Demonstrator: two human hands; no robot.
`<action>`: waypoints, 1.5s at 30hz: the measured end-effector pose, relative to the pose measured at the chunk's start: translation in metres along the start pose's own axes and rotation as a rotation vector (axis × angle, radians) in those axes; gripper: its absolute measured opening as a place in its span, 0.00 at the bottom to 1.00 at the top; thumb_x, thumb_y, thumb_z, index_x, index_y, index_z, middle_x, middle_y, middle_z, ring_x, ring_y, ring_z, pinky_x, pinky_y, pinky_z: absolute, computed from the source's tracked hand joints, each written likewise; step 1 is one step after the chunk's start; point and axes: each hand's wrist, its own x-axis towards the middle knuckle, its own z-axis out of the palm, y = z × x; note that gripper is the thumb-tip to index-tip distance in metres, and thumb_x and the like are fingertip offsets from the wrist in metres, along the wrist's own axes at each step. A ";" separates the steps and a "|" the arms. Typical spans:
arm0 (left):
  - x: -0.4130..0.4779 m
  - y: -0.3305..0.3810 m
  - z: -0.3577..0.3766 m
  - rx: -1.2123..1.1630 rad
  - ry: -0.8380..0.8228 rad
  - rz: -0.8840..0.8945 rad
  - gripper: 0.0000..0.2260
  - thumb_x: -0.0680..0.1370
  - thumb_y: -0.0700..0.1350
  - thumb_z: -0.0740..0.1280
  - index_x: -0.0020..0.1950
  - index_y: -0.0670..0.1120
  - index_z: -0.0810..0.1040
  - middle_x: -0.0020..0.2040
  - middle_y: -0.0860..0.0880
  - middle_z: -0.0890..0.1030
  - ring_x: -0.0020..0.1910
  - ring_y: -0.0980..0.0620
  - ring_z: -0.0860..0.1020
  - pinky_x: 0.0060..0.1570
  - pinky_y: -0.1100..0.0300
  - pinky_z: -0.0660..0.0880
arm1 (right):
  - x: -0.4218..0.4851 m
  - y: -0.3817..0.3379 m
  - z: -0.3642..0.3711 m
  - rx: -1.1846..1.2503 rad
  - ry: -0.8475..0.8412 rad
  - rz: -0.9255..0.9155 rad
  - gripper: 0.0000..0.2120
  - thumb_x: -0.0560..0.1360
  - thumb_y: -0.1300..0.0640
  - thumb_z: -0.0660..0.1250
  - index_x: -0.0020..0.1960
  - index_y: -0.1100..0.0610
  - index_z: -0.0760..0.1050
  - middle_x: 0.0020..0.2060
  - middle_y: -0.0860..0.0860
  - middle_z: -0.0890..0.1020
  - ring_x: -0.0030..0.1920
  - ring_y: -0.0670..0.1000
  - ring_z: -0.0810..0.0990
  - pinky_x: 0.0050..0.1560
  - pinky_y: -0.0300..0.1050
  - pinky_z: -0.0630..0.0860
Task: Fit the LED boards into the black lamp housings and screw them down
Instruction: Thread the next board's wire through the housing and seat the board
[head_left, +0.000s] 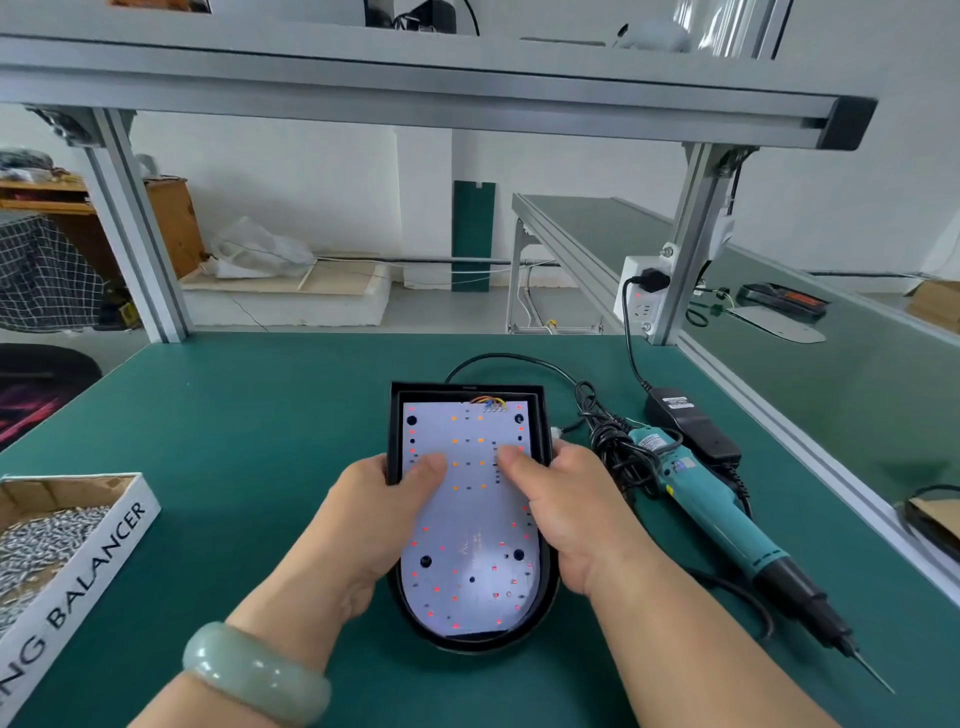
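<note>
the left hand (374, 499) and the right hand (561, 514) each grip a side wall of the black lamp housing (542, 415), fingers curled under its edges and both thumbs pressing down on the white, flat led board (467, 525) that lies inside it. the housing sits on the green bench mat (249, 415) in the middle near the person, square at its far end and rounded at its near end, and the board follows the same outline. the main risk, as i judge it, is a board that is not fully seated. a dark sliver shows between its near edge and the housing wall, so the round dark screw holes may sit off their posts and a screw could start crooked. the thin coloured wires (488, 401) at the far edge could be pinched under the board. thumb pressure lands close to small orange and red emitters on the smooth, slightly glossy board face, which could be smudged or cracked. no screw is in view on the board. the teal plastic electric screwdriver (727, 525) lies just right of the housing with its black cord bundled at the far end. small silvery screws (41, 540) fill the white cardboard box (104, 551) at near left. a pale green stone-like bangle (254, 670) circles the left wrist.
</note>
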 end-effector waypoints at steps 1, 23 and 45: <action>0.001 0.001 0.002 -0.026 0.028 -0.002 0.10 0.78 0.50 0.67 0.46 0.44 0.82 0.42 0.47 0.86 0.44 0.43 0.84 0.51 0.42 0.79 | 0.000 -0.001 0.001 -0.011 0.013 -0.003 0.06 0.77 0.61 0.66 0.45 0.62 0.81 0.42 0.56 0.86 0.38 0.52 0.85 0.39 0.46 0.81; 0.001 0.034 0.010 -0.032 0.191 0.172 0.06 0.77 0.47 0.67 0.46 0.44 0.78 0.47 0.38 0.83 0.46 0.34 0.80 0.47 0.35 0.78 | 0.002 -0.002 0.005 -0.029 0.102 -0.069 0.23 0.78 0.46 0.64 0.47 0.70 0.75 0.44 0.63 0.83 0.38 0.50 0.76 0.42 0.46 0.73; 0.010 0.015 0.008 0.202 0.156 0.089 0.02 0.73 0.39 0.69 0.45 0.44 0.79 0.40 0.47 0.83 0.36 0.47 0.80 0.38 0.55 0.78 | 0.006 0.007 0.001 -0.144 0.081 0.064 0.06 0.74 0.59 0.69 0.42 0.62 0.80 0.37 0.51 0.83 0.32 0.50 0.81 0.31 0.36 0.75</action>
